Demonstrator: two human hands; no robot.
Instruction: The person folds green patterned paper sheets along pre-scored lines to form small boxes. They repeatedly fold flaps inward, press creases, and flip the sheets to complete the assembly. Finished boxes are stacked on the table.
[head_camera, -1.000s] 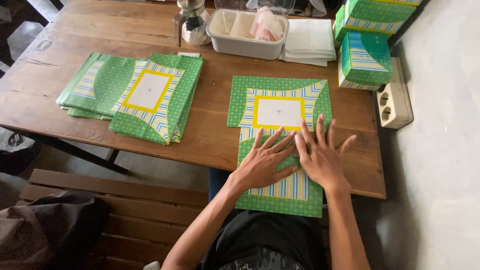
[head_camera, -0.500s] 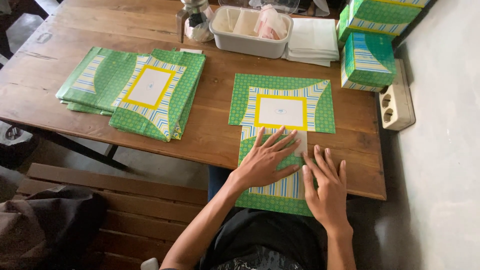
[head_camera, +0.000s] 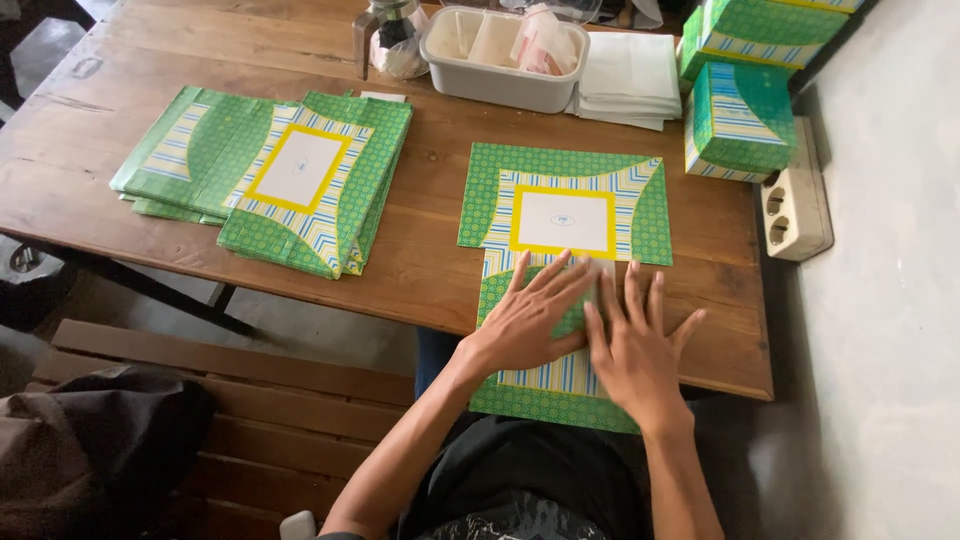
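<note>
Both hands flat on green carton sheet (head_camera: 565, 215), hiding its middle.

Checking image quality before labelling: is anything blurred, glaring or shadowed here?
Head view: soft even daylight, no glare; right hand slightly motion-blurred, left hand sharper; green sheet crisp; under the table lies in shadow.

Open wood on both flanks of the flat carton

Bare table (head_camera: 430, 250) lies left of the flat carton (head_camera: 565, 215) — beyond, the stack of flats (head_camera: 270, 175); far side blocked by tray (head_camera: 500, 70), napkins (head_camera: 625, 75), green boxes (head_camera: 740, 120).
</note>
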